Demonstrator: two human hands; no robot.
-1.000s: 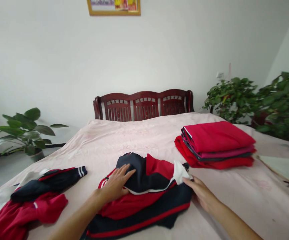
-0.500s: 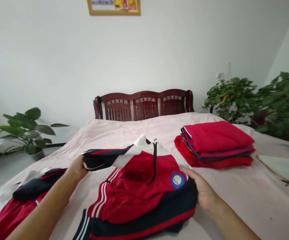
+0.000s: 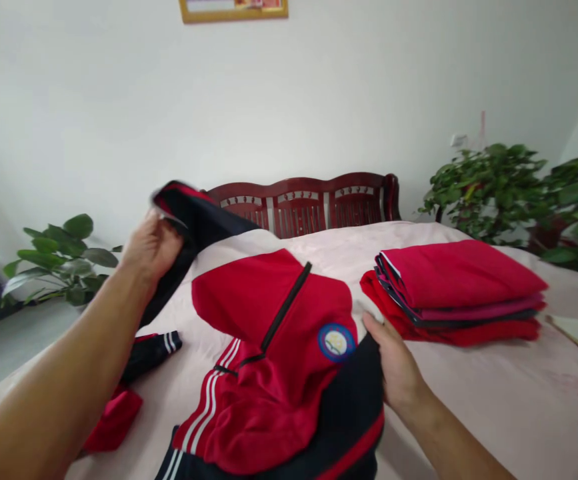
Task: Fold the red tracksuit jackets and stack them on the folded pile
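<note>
While the two hands are held well apart, one jacket (image 3: pixel 249 287) is gripped by both. The dark sleeve is clamped in the curled fingers of the left hand (image 3: pixel 153 243) and lifted above the bed (image 3: pixel 449 400); the white-and-navy part beside the round badge (image 3: pixel 337 343) is pinched by the right hand (image 3: pixel 393 363), thumb on top. The jacket is located over the near middle of the bed, its striped hem lowermost, its red front creased; the dark zip (image 3: pixel 286 307) is slanted. A folded stack (image 3: pixel 463 277), mostly red, is placed toward the right edge, right of the jacket. A navy and red bundle (image 3: pixel 151 355) is partly hidden by the left forearm, toward the left edge. Beyond the far edge, a carved wooden backrest (image 3: pixel 301 207) is seen against the wall (image 3: pixel 349 87); leafy plants are noted past the left edge (image 3: pixel 63 250) and the far right corner (image 3: pixel 493 190)
</note>
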